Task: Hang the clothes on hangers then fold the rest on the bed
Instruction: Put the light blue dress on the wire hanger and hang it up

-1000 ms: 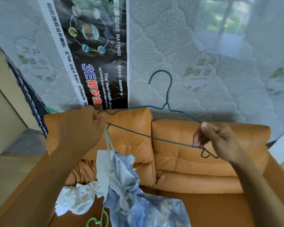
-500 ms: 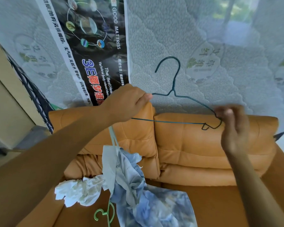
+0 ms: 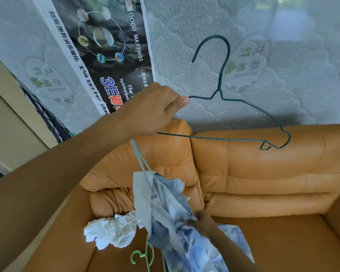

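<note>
Down from the hanger's far end comes the right hand (image 3: 201, 222), now low at the blue-and-white garment (image 3: 169, 213), its blurred fingers pinching a fold of the fabric. The left hand (image 3: 153, 108) is raised and clenched round the left shoulder of the dark green wire hanger (image 3: 218, 93), hook up, in front of the plastic-wrapped mattress (image 3: 185, 36). A pale strap (image 3: 139, 154) runs from that fist down to the garment, which trails onto the orange leather sofa (image 3: 263, 173). On the seat lie a crumpled white cloth (image 3: 110, 230) and a light green hanger (image 3: 143, 254), partly under the garment.
</note>
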